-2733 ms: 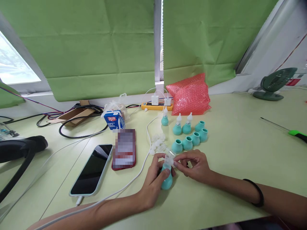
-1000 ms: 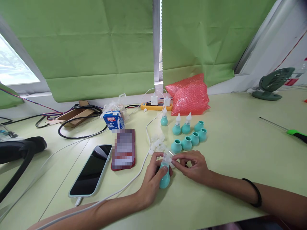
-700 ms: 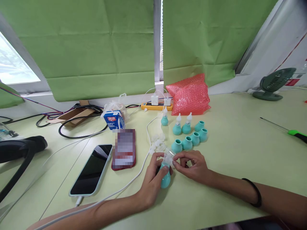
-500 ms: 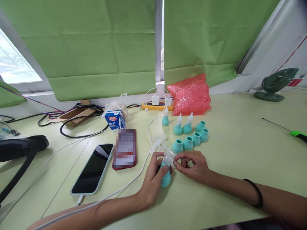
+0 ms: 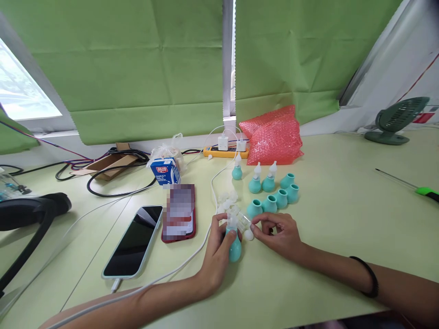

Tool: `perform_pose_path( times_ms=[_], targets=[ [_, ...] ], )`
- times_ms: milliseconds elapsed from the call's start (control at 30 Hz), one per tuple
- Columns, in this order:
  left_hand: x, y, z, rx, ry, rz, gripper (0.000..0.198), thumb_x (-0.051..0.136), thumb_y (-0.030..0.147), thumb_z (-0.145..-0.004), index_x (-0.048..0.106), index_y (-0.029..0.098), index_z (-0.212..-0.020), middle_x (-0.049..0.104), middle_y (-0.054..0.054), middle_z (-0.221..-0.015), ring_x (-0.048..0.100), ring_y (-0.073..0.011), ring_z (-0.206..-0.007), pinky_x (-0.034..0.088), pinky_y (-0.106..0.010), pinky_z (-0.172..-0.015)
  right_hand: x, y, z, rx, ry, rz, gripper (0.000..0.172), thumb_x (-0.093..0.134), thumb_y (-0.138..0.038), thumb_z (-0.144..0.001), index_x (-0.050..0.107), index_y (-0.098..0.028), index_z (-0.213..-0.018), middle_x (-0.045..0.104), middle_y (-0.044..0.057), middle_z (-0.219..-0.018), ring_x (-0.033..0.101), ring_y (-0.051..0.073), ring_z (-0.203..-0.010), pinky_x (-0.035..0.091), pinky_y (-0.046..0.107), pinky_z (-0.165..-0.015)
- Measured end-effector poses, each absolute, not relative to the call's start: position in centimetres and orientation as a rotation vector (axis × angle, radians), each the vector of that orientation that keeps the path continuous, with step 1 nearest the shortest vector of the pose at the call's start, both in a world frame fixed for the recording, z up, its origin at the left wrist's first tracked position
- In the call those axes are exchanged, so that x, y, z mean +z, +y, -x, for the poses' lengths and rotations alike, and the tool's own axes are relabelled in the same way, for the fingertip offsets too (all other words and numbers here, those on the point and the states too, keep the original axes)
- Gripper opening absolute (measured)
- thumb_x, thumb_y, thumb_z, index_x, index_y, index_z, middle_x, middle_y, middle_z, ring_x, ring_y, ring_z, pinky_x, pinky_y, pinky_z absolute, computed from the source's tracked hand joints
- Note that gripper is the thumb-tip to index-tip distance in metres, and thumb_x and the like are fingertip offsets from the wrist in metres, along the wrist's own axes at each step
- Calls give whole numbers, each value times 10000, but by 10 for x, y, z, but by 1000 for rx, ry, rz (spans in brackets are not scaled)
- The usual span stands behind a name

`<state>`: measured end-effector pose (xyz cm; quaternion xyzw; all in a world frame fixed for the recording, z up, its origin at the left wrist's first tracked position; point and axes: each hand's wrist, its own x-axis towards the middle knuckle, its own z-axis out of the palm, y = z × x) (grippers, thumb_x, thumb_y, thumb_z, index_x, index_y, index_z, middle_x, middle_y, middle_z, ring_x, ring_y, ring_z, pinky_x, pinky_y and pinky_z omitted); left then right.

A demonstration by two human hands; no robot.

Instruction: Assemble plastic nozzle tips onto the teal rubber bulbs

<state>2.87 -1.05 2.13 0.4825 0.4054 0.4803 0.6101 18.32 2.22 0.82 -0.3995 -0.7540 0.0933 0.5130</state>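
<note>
My left hand (image 5: 217, 246) is closed around the teal squeeze bulb (image 5: 235, 249) of a nasal aspirator, with a clear plastic piece (image 5: 232, 221) at its upper end. Just right of it, thumb and index finger of my right hand (image 5: 279, 233) are pinched together at the edge of some clear parts; what they grip is too small to tell. A round whitish piece (image 5: 248, 235) lies between the hands. Beyond them are loose translucent parts (image 5: 228, 198) and several open teal bulbs (image 5: 270, 204). Three bulbs carry clear tops and white tips, including a fitted aspirator (image 5: 254, 183).
Left of the hands lie a red-cased phone (image 5: 178, 214) and a black-screened phone (image 5: 133, 242), with a white cable (image 5: 192, 253) running past. Behind stand a blue milk carton (image 5: 165, 172), a yellow power strip (image 5: 214, 152) and red bubble wrap (image 5: 274, 141). A screwdriver (image 5: 423, 190) lies right.
My left hand has shifted slightly left and up with the bulb, away from my right fingertips. The round whitish piece now shows between the hands. My right hand has barely moved.
</note>
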Motion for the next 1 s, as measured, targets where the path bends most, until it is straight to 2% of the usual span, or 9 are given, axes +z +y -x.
perform_pose_path(
  times_ms=[100,267,467,833,1000],
  targets=[
    [22,-11,-29,1097,904,-1168,173,412,236,-810,349,244,-971,552,17,-774,466,-113,-698,332,-241,-678,5,25,-184,232,-1834,996,59,527,-204,-673,562,-178,-633,332,-94,-324,304,43,-308,333,176,-380],
    [21,-10,-29,1089,913,-1240,200,430,240,-805,367,228,-995,543,-10,-842,478,-132,-780,322,-266,-753,-2,29,-185,321,-1880,1066,124,510,-251,-717,582,-166,-662,326,-87,-328,275,44,-310,301,182,-364],
    [16,-9,-31,1050,932,-1281,230,425,287,-811,370,240,-1030,536,-13,-856,484,-140,-817,329,-282,-774,-4,30,-186,388,-1901,1090,143,494,-262,-731,571,-155,-673,315,-88,-336,266,45,-317,288,186,-367],
    [16,-7,-32,1060,991,-1356,256,448,281,-801,345,228,-1029,549,-8,-829,491,-135,-789,343,-266,-740,-1,28,-186,448,-1932,1094,143,474,-259,-750,547,-154,-684,302,-87,-352,248,50,-338,273,189,-381],
    [17,-10,-30,1112,1085,-1406,203,483,279,-774,396,198,-938,530,-29,-884,484,-155,-835,357,-260,-728,6,19,-189,549,-1957,903,127,473,-255,-759,510,-166,-841,364,-79,-417,292,56,-369,288,183,-396]
  ],
)
